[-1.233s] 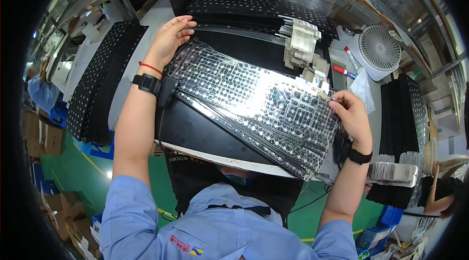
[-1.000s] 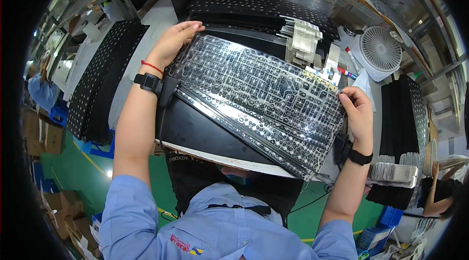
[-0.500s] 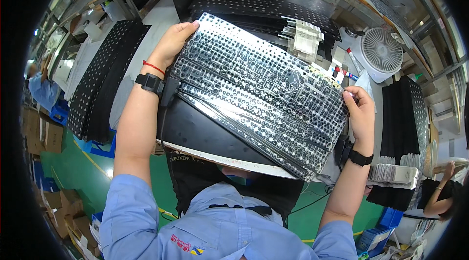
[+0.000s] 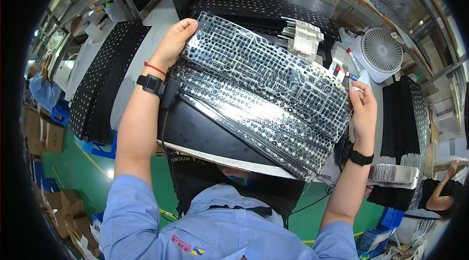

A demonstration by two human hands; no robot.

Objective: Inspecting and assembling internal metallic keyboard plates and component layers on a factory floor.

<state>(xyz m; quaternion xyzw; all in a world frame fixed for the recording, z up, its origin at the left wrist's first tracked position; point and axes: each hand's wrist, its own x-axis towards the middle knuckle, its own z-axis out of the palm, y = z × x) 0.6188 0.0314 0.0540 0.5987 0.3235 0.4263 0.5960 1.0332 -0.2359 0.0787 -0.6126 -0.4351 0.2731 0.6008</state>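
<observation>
A clear keyboard membrane sheet [image 4: 264, 64] with a dark grid of traces is stretched between my two hands, sloping down to the right. My left hand [image 4: 177, 40] pinches its upper left corner; my right hand [image 4: 362, 108] grips its right end between thumb and fingers. Beneath it, other shiny dotted sheets [image 4: 244, 105] lie on a slant across a black work surface [image 4: 205, 135]. The held sheet covers their upper part, so I cannot tell how far the layers are apart.
Beyond the sheets stand a bundle of pale strips [image 4: 305, 40], markers [image 4: 346, 73] and a white fan [image 4: 382, 51]. Black dotted sheets are stacked at left [image 4: 105, 79] and right [image 4: 403, 118]. More pale strips [image 4: 394, 174] lie at right. Other people are at both sides.
The held sheet has shifted slightly right and tilted, and its trace grid shows more plainly over the sheets beneath. My right hand has moved a little up and right; my left barely moved.
</observation>
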